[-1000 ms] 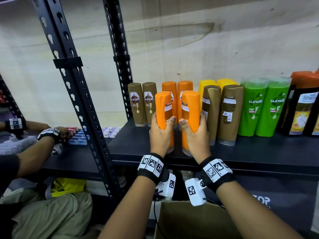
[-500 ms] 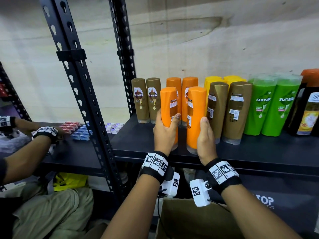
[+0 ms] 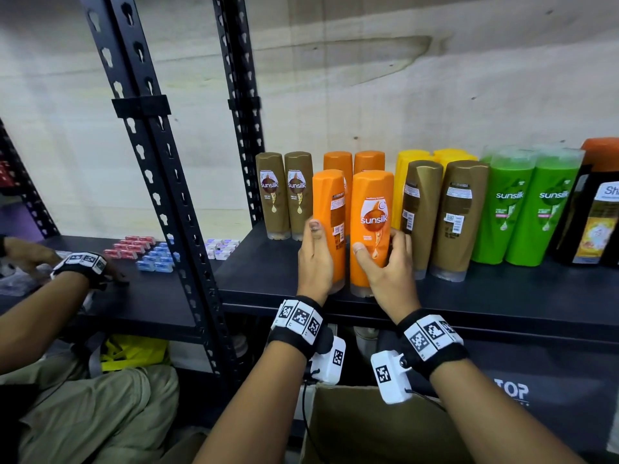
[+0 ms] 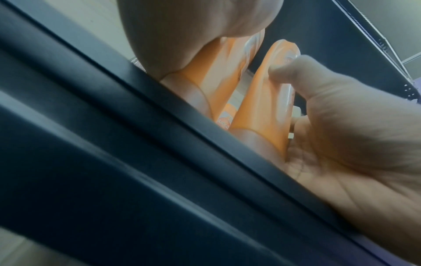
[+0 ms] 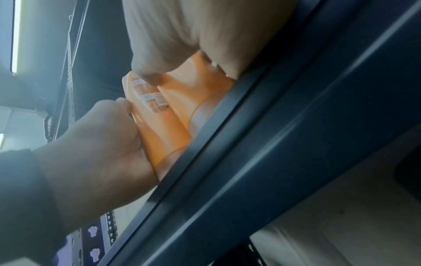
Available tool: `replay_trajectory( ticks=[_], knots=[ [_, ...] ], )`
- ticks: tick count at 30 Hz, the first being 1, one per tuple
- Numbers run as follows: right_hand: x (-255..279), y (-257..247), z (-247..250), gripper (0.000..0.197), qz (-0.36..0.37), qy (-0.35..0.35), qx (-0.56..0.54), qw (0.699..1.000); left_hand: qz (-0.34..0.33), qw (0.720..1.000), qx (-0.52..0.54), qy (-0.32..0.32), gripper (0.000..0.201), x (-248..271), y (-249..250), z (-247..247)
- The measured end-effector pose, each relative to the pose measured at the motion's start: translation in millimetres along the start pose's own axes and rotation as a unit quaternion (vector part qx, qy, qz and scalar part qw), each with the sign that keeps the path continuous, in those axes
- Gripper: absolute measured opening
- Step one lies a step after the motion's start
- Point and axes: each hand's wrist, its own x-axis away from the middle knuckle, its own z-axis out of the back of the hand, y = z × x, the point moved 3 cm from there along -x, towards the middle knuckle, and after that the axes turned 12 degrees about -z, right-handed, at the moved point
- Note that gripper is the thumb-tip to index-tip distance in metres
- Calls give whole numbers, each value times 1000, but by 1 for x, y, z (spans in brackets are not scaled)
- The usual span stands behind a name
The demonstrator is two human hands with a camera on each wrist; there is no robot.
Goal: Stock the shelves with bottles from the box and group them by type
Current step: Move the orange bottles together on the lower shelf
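Two tall orange plastic bottles are held upright at the front of the black metal shelf [image 3: 502,289], one in each hand. The left hand [image 3: 315,259] is curled round the left orange bottle [image 3: 330,212], whose barcode side is turned outward; the right hand [image 3: 388,262] is wrapped round the right orange bottle [image 3: 371,209], thumb across the front under its label. Both bases appear to be set on the shelf, just in front of two more orange bottles [image 3: 353,160] of the same kind.

The step in hand is judged to be grouping: the pair is being placed with its own type. Next, the left bottle probably needs turning label-forward, both need sliding back against the rear pair, and then the grips can be let go.

Glossy, smooth, flattened-oval bodies with rounded caps are seen, likely slippery and easily tipped. Brown bottles [image 3: 284,195] stand to the left, further brown bottles [image 3: 442,212] and yellow bottles [image 3: 435,155] to the right, then translucent green bottles [image 3: 526,205]. A brown cardboard box [image 3: 361,430] is seen below.
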Motion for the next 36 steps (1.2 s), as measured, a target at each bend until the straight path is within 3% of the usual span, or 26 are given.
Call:
replay_trajectory(
  ticks=[5,9,13,15,20,25,31,36],
  knots=[
    [-1,1,1,73,-26,-34,-28,999,73,995,60,18,95,2,-1,1],
    [-2,1,0,73,-34,-43,-26,998,102,991,90,-6,93,5,-5,2],
    [-1,3,0,72,-32,-40,-21,998,102,991,89,-9,108,7,-10,5],
    [-2,4,0,70,-32,-40,-17,999,94,992,88,3,106,7,-11,5],
    [-3,9,-1,53,-38,-63,-17,997,44,998,45,18,80,10,-12,6],
    [-3,9,-1,56,-40,-72,-30,996,12,999,7,42,91,11,-15,7],
    [-2,7,-1,60,-37,-77,-41,995,4,1000,-3,12,75,8,-19,7],
    [0,5,1,58,-33,-70,-37,996,5,999,41,-6,84,9,-16,5]
  ],
)
